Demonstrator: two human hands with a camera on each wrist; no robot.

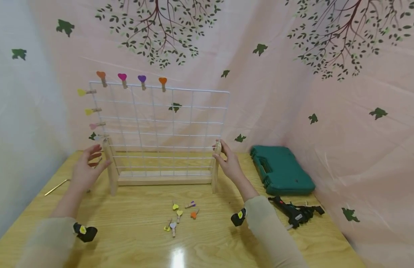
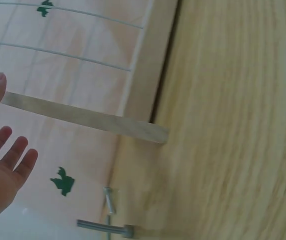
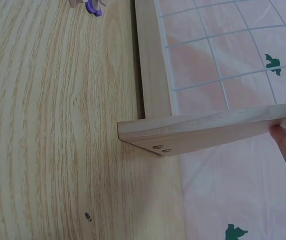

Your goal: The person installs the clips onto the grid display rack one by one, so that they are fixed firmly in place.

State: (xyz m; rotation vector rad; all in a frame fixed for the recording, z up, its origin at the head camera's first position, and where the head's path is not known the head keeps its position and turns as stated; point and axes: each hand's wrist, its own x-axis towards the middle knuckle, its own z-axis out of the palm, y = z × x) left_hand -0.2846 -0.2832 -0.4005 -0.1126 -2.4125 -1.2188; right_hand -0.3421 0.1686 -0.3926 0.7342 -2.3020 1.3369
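Observation:
A white wire grid (image 1: 173, 119) stands upright in a wooden stand (image 1: 164, 181) on the table. Heart-topped clothespins, such as a purple one (image 1: 142, 79), are clipped along its top edge and left side. My right hand (image 1: 231, 163) grips the stand's right upright (image 3: 198, 131) near its top, thumb in front and fingers behind. Beside the left upright (image 2: 83, 117) is my left hand (image 1: 86, 167), its fingers spread and relaxed; the thumb is close to the wood, and whether it touches cannot be told. Several loose heart clothespins (image 1: 173, 227) lie in front of the stand.
A green plastic case (image 1: 282, 171) lies at the right, with a black glue gun (image 1: 295, 214) in front of it. Beyond my left hand lies a thin brass-coloured rod (image 1: 56, 188). Small metal pieces, one a bolt-like rod (image 2: 103, 227), lie by the left upright. Printed cloth (image 1: 260, 104) hangs behind.

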